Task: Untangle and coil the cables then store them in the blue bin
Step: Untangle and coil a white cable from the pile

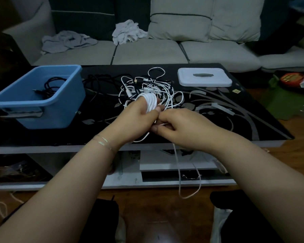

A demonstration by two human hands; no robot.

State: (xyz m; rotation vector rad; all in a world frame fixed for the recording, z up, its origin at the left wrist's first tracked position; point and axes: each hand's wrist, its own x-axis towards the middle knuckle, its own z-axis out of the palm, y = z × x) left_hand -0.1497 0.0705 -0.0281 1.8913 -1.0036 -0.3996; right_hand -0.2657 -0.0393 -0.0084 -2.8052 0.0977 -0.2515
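A white cable coil [151, 102] is wound around the fingers of my left hand [137, 118], over the table's front half. My right hand [179, 127] pinches the same white cable just beside the coil; the loose tail [180, 174] hangs over the table edge toward the floor. Behind the hands lies a tangle of white cables [158, 85] mixed with black cables [102, 81]. The blue bin [63, 109] stands at the table's left with a coiled black cable [49, 88] inside.
A white lid [204, 77] lies at the back right of the dark glass table [235, 109]. A sofa with crumpled cloths [126, 32] runs behind. A green stool with clutter [286, 95] stands to the right. My knees are below the table edge.
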